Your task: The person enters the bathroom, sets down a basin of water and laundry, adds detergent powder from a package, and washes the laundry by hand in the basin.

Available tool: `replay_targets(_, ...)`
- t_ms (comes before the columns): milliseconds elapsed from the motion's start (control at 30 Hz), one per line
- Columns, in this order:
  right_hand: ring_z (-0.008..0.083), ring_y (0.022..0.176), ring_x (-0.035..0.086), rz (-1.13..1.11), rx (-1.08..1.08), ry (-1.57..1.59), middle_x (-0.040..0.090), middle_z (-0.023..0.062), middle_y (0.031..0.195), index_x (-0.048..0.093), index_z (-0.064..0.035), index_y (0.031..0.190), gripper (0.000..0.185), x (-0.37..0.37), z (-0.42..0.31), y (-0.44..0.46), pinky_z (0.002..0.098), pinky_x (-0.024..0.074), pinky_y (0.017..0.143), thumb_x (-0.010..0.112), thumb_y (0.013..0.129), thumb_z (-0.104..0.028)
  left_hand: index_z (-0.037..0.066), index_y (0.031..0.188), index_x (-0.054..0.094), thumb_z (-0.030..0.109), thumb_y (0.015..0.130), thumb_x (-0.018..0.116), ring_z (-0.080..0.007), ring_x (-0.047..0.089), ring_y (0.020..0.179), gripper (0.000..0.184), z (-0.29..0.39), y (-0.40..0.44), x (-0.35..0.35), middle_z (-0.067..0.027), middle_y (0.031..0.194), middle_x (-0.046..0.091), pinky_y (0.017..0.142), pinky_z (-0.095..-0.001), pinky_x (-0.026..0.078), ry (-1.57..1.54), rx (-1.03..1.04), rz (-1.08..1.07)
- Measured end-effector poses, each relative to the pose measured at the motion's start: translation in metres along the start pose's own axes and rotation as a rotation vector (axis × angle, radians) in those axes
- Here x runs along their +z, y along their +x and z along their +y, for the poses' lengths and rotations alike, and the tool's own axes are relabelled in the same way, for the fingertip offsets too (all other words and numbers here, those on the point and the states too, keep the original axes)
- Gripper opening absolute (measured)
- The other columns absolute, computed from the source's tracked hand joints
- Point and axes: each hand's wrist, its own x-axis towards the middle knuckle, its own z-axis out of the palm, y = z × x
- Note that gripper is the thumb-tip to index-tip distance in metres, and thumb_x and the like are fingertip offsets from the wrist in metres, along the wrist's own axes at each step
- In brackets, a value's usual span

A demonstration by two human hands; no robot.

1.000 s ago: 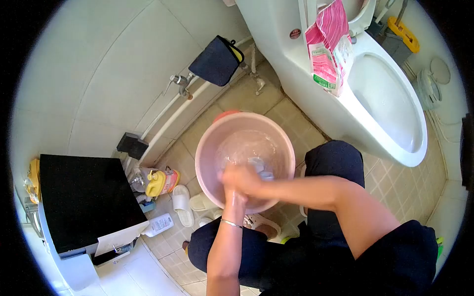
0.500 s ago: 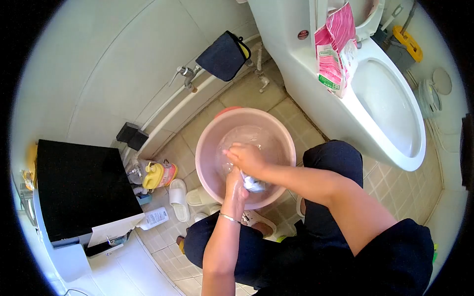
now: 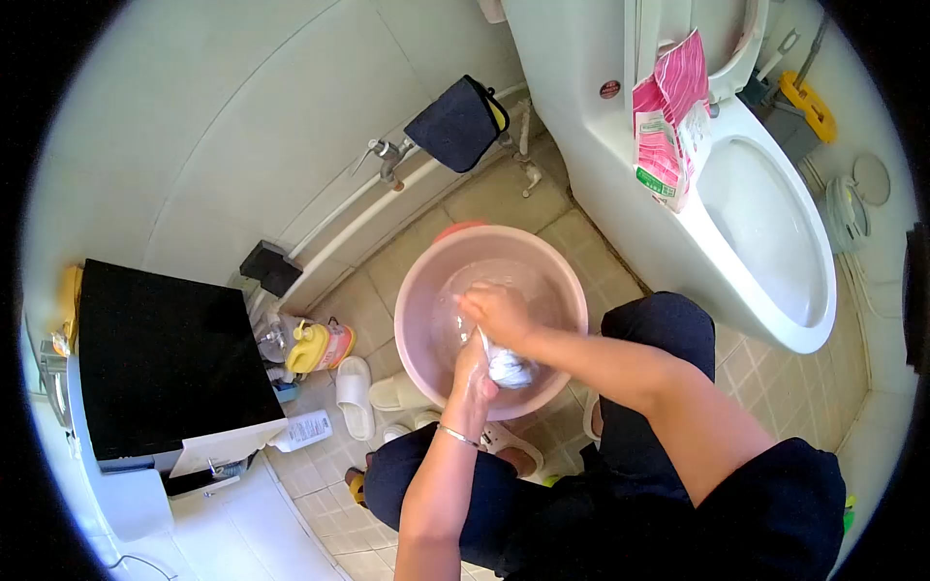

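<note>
A pink basin [image 3: 417, 339] with some water in it stands on the tiled floor. Over it, my left hand [image 3: 473, 373], below a wrist with a silver bangle, is closed round a wet white cloth [image 3: 508, 368]. Part of the cloth hangs out between my hands, above the water. My right hand [image 3: 499, 312] is closed against the upper end of the cloth, its fingers bent toward the left; the exact grip is partly hidden.
A toilet [image 3: 756, 232] stands at the right, with a pink and white packet [image 3: 670, 136] on its edge. Left of the basin are white slippers [image 3: 356, 397], a yellow bottle [image 3: 308, 349] and a black-topped cabinet [image 3: 174, 358]. A tap [image 3: 389, 155] juts from the wall.
My hands were blurred together low in the basin; then the right opened somewhat and now closes on the cloth. More of the white cloth shows between them. The view has shifted slightly.
</note>
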Motion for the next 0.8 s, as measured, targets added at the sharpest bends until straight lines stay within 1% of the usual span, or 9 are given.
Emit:
replay_targets(33,0.0274,0.065,0.056,0.115,0.075,0.017,0.051,0.0101,0.066,0.051,-0.0061,0.058,0.034,-0.010,-0.006,0.003,0.0350,0.0470,0.062,0.056,0.082,-0.029,0.004,0.106,0.052,0.034,0.091,0.048,-0.0210,0.061,0.078,0.034,0.005,-0.002,0.006,-0.0082,0.091,0.061,0.065,-0.0349,0.050,0.011,0.011,0.010)
replay_targets(167,0.0317,0.064,0.055,0.013,-0.387,0.196,0.051,0.0122,0.066,0.053,-0.0075,0.061,0.036,0.009,0.017,-0.015,0.0356,0.0446,0.058,0.049,0.088,-0.031,0.002,0.108,0.051,0.033,0.091,0.047,-0.0218,0.061,0.079,0.036,0.010,-0.011,0.011,-0.0098,0.093,0.061,0.068,-0.0354,0.051,0.056,0.067,0.131)
replay_targets(233,0.0285,0.062,0.055,0.046,0.135,0.234,0.054,0.0100,0.070,0.053,-0.0063,0.060,0.036,-0.006,0.043,0.017,0.0363,0.0445,0.057,0.052,0.087,-0.030,0.002,0.109,0.051,0.033,0.091,0.047,-0.0220,0.061,0.080,0.036,0.014,-0.016,0.013,-0.0103,0.093,0.061,0.069,-0.0355,0.051,0.080,0.084,0.158)
replay_targets(367,0.0296,0.061,0.055,0.087,0.418,0.423,0.055,0.0103,0.069,0.054,-0.0043,0.062,0.038,-0.004,0.039,0.024,0.0382,0.0444,0.058,0.051,0.087,-0.032,-0.001,0.118,0.047,0.033,0.091,0.047,-0.0231,0.060,0.091,0.043,0.024,-0.012,-0.003,-0.0125,0.105,0.059,0.078,-0.0353,0.050,0.139,0.183,-0.007)
replay_targets(433,0.0308,0.059,0.053,0.144,0.107,0.692,0.052,0.0122,0.063,0.054,-0.0025,0.063,0.039,0.013,0.010,-0.002,0.0398,0.0428,0.057,0.051,0.087,-0.034,0.005,0.119,0.049,0.033,0.093,0.042,-0.0198,0.057,0.098,0.039,0.014,0.014,-0.037,-0.0094,0.112,0.056,0.079,-0.0333,0.049,0.239,0.344,0.179)
replay_targets(467,0.0308,0.059,0.053,0.142,0.105,0.690,0.052,0.0122,0.063,0.054,-0.0025,0.063,0.039,0.010,0.003,-0.007,0.0398,0.0428,0.057,0.051,0.087,-0.034,0.005,0.111,0.051,0.026,0.090,0.047,-0.0211,0.058,0.091,0.030,-0.001,0.024,-0.056,-0.0099,0.103,0.058,0.071,-0.0329,0.050,-0.150,0.392,-0.252)
replay_targets(533,0.0323,0.061,0.053,-0.092,-0.426,0.287,0.052,0.0133,0.063,0.054,-0.0026,0.064,0.038,0.004,-0.005,-0.022,0.0407,0.0419,0.056,0.052,0.085,-0.034,0.007,0.109,0.052,0.027,0.090,0.047,-0.0199,0.058,0.090,0.028,-0.016,0.030,-0.052,-0.0082,0.100,0.058,0.071,-0.0319,0.050,-0.199,0.417,-0.194)
replay_targets(667,0.0291,0.062,0.055,-0.063,0.110,0.319,0.053,0.0102,0.067,0.053,-0.0066,0.060,0.034,0.001,0.018,0.007,0.0400,0.0440,0.057,0.052,0.084,-0.032,0.007,0.106,0.053,0.030,0.089,0.048,-0.0173,0.057,0.090,0.029,-0.011,0.005,-0.021,-0.0059,0.097,0.058,0.069,-0.0308,0.049,-0.044,0.339,0.032)
replay_targets(800,0.0317,0.063,0.054,-0.041,-0.488,0.151,0.052,0.0132,0.067,0.053,-0.0046,0.062,0.036,0.008,-0.006,-0.026,0.0414,0.0436,0.060,0.050,0.086,-0.031,0.007,0.105,0.053,0.032,0.090,0.046,-0.0157,0.057,0.089,0.030,0.001,-0.014,0.005,-0.0049,0.094,0.058,0.072,-0.0305,0.047,0.059,0.182,0.107)
